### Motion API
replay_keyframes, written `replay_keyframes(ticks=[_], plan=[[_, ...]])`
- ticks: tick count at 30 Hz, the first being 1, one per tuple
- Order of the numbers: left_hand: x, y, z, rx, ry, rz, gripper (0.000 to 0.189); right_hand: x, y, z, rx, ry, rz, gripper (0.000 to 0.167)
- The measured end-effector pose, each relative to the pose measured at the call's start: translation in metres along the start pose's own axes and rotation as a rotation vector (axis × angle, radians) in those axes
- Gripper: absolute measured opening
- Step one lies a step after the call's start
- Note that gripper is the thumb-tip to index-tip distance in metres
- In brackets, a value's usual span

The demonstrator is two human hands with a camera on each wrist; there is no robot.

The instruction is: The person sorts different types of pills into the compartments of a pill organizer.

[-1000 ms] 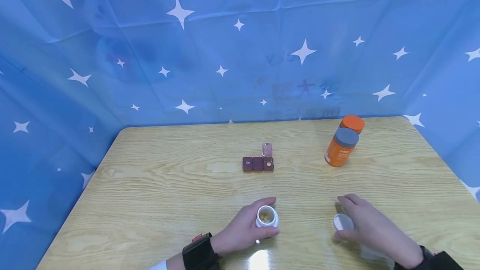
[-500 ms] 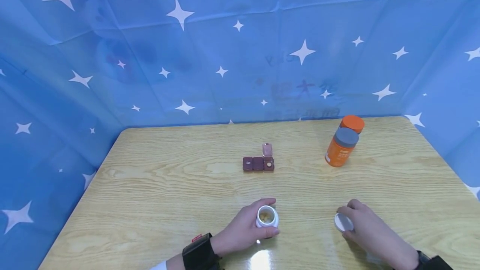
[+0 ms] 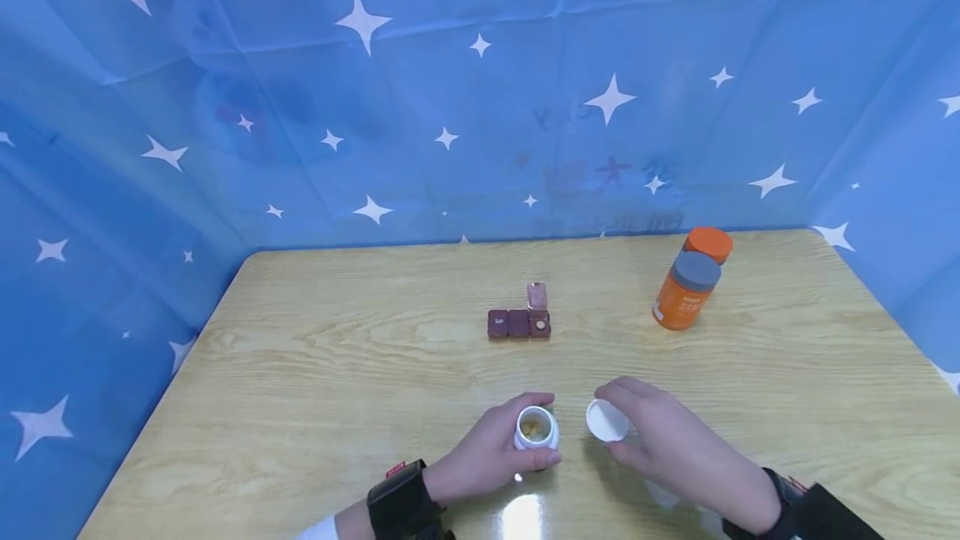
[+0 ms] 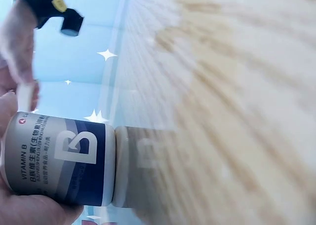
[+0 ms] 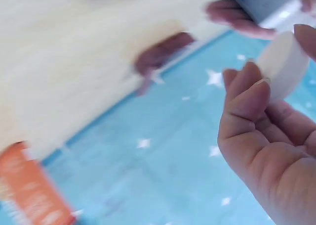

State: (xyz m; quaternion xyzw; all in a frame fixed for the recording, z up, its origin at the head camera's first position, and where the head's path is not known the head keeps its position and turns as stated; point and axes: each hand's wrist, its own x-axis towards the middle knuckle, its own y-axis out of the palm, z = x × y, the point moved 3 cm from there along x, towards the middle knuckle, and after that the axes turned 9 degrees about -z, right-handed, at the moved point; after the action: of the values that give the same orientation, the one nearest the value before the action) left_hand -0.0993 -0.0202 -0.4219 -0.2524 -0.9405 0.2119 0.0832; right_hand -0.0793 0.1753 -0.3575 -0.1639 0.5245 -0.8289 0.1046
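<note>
My left hand (image 3: 498, 446) grips a white pill bottle (image 4: 59, 158) with a "Vitamin B" label, upright on the table. Its mouth is uncovered in the head view, and pale yellow tablets (image 3: 532, 428) show inside. Just to the right, my right hand (image 3: 667, 432) pinches a round white bottle cap (image 5: 284, 64) at its edge between thumb and fingers. A small gap separates the cap from the bottle's rim.
Beyond the hands lies a dark red pill organizer (image 3: 518, 323) with one lid (image 3: 537, 296) raised and a round tablet in that compartment. Two orange jars, one grey-lidded (image 3: 681, 298) and one orange-lidded (image 3: 708, 243), stand at the back right of the wooden table (image 3: 337, 357).
My right hand has picked the white cap up from the table and carried it left, close to the bottle. My left hand keeps its grip on the bottle in the same place.
</note>
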Motion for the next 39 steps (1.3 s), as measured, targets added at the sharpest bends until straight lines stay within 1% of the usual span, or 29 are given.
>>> replay_keyframes(ticks=[3, 6, 10, 12, 14, 17, 21, 23, 25, 28, 30, 34, 39], plan=[[0.004, -0.001, -0.001, -0.009, 0.016, 0.004, 0.061, 0.011, -0.004, 0.018, -0.006, -0.07, 0.001, 0.042], [0.006, -0.001, -0.002, -0.034, 0.019, 0.012, 0.06, 0.019, -0.004, 0.029, 0.001, -0.134, 0.0, 0.039], [0.006, -0.001, -0.003, -0.061, 0.018, 0.015, 0.057, 0.023, -0.002, 0.038, 0.004, -0.217, -0.02, 0.033], [0.005, 0.0, -0.003, -0.067, 0.022, 0.015, 0.055, 0.023, 0.0, 0.041, -0.016, -0.264, -0.04, 0.032], [0.004, 0.0, -0.003, -0.065, 0.027, 0.008, 0.054, 0.023, 0.0, 0.044, -0.034, -0.284, -0.051, 0.034], [0.003, 0.0, -0.003, -0.075, 0.027, 0.008, 0.051, 0.023, 0.0, 0.047, -0.038, -0.281, -0.036, 0.039], [0.002, 0.001, -0.002, -0.086, 0.023, 0.02, 0.045, 0.026, 0.001, 0.05, 0.012, -0.203, 0.053, 0.048], [0.003, 0.001, -0.002, -0.074, 0.027, 0.019, 0.043, 0.028, 0.002, 0.052, 0.028, -0.176, 0.087, 0.048], [0.003, 0.001, -0.002, -0.054, 0.033, 0.013, 0.041, 0.031, 0.003, 0.055, 0.027, -0.16, 0.104, 0.044], [0.003, 0.001, -0.002, -0.026, 0.037, 0.001, 0.044, 0.035, 0.007, 0.058, 0.017, -0.174, 0.101, 0.035], [0.002, 0.001, -0.001, -0.025, 0.034, 0.001, 0.044, 0.036, 0.009, 0.059, 0.004, -0.191, 0.094, 0.033], [0.001, 0.002, 0.0, -0.039, 0.025, -0.001, 0.043, 0.036, 0.012, 0.06, -0.018, -0.239, 0.081, 0.034], [0.0, 0.001, 0.002, -0.044, -0.002, -0.009, 0.042, 0.037, 0.012, 0.059, -0.007, -0.246, 0.113, 0.036]])
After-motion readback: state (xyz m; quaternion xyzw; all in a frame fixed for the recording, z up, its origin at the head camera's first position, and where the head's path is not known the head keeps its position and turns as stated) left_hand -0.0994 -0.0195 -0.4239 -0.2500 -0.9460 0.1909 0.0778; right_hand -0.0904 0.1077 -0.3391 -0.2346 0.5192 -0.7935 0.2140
